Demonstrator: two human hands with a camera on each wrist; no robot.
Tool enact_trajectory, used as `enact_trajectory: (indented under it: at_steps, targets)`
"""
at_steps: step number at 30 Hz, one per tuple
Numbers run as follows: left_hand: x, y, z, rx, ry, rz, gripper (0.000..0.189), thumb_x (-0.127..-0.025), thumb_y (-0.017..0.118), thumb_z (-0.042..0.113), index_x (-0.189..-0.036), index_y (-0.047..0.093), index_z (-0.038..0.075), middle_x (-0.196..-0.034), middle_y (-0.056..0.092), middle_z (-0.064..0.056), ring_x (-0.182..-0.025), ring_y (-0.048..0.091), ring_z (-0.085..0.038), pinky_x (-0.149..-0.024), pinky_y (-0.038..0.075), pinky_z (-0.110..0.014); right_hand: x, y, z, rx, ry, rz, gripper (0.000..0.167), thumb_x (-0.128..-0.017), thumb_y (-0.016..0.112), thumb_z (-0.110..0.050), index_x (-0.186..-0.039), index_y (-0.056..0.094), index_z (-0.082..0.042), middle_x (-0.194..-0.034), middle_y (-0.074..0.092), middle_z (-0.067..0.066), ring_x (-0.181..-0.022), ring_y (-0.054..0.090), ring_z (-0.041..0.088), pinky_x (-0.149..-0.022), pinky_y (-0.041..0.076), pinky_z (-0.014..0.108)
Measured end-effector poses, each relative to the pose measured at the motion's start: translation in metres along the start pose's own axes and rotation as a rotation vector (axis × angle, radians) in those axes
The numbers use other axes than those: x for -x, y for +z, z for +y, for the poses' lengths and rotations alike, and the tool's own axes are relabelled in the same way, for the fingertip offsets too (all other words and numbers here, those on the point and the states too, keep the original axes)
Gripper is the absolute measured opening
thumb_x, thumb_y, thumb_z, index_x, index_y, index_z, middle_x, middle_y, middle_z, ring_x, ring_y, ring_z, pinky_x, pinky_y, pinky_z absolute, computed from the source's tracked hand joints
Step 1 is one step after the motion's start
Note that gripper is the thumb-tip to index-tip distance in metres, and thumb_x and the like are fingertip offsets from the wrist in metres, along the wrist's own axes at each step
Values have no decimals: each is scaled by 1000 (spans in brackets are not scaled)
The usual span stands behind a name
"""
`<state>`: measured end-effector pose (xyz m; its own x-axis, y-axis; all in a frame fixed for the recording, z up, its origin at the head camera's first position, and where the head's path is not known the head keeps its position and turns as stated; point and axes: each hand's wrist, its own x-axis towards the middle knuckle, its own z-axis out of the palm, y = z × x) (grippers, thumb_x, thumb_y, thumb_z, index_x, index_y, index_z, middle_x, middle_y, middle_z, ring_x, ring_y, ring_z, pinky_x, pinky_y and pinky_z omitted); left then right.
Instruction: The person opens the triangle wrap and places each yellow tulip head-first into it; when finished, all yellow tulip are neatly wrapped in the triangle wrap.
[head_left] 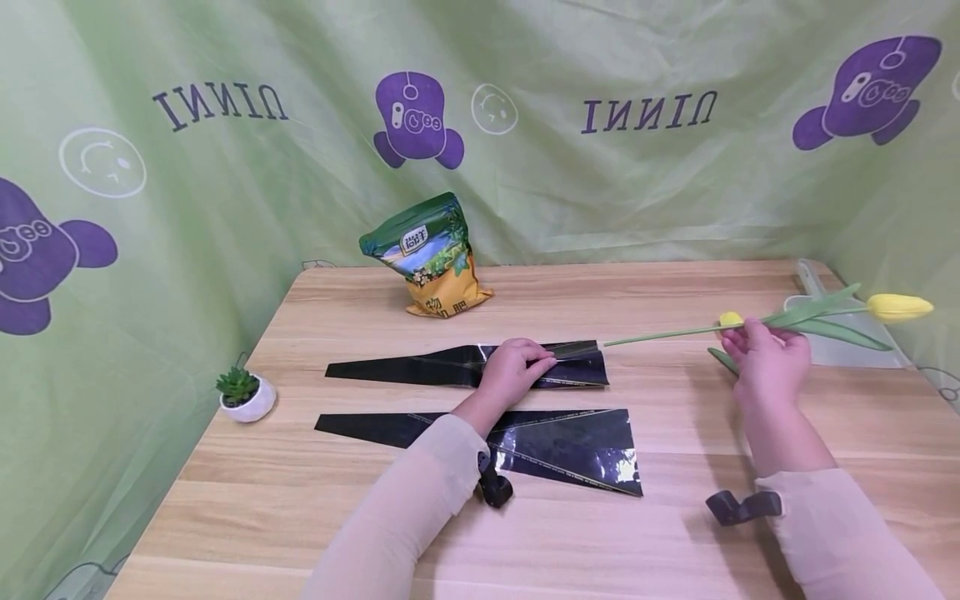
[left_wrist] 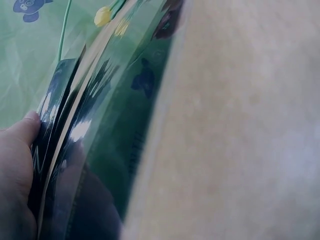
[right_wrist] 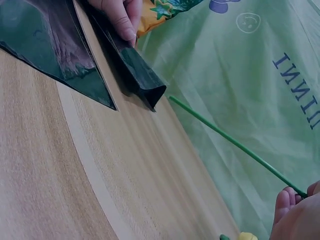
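- One yellow tulip (head_left: 802,314), out toward 2 to 3 o'clock on the table (head_left: 225,500) (12 at the far edge), held in the right hand. Lies nearly level, bud at 3 o'clock, bare stem running to 9. Stem end just beside the mouth of the upper black sleeve; whether it has entered cannot be told.
- One right hand (head_left: 776,362), fingers and thumb pinching the stem near the leaves.
- One upper black sleeve (head_left: 427,367), around the table's centre, narrow end at 9 o'clock, wide mouth at 3. Glossy; folded up at the mouth.
- One left hand (head_left: 513,371), thumb and fingers gripping the sleeve's wide part.
- One lower black sleeve (head_left: 566,437), flat at 6 o'clock of the first.
- One second tulip (head_left: 731,319), partly hidden behind the right hand.
- One green-and-yellow bag (head_left: 431,258), upright at 11 o'clock; one potted succulent (head_left: 246,398) at 9; one pale scoop (head_left: 832,353) at 2.
- Handling, judged: tulip light, stem slender and springy, leaves and bud easily bent; best held on bare stem below the leaves. Sleeve thin, slippery, quick to crease; best taken by the edges near the mouth.
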<state>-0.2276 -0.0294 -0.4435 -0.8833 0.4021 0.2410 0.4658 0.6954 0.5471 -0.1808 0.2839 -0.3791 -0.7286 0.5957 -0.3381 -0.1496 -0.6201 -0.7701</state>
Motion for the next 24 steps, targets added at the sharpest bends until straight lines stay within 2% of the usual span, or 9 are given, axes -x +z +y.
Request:
enact_trajectory:
  at_steps: [6, 15, 20, 24]
  targets:
    - [0, -1, 2, 3, -4, 5, 21, -94, 66, 31, -106, 78, 17, -108, 73, 3, -109, 64, -16, -99, 49, -30, 1, -2, 0, 33, 8, -14, 30, -92, 62, -1, -109, 40, -12, -75, 66, 5, -62, 67, 14, -62, 60, 24]
    - [1, -1, 3, 21, 2, 14, 23, -93, 68, 32, -108, 77, 18, -108, 74, 2, -109, 64, -16, -99, 48, -30, 12, 3, 14, 75, 43, -65, 26, -93, 62, -2, -112, 45, -8, -70, 67, 4, -60, 68, 14, -60, 59, 23]
    - [1, -1, 2, 49, -2, 37, 23, -92, 69, 31, -108, 77, 18, -110, 74, 2, -110, 65, -16, -100, 49, -31, 25, 8, 32, 127, 105, -120, 31, -93, 64, -5, -115, 43, -11, -82, 64, 2, -69, 66, 12, -67, 59, 22]
    - [2, 0, 2, 88, -36, 50, 23, -91, 70, 32, -109, 77, 18, -111, 74, 1, -110, 65, -17, -100, 48, -31, 36, 12, 47, 171, 152, -171, 33, -92, 66, -9, -116, 43, -9, -92, 63, 2, -77, 66, 11, -73, 59, 21]
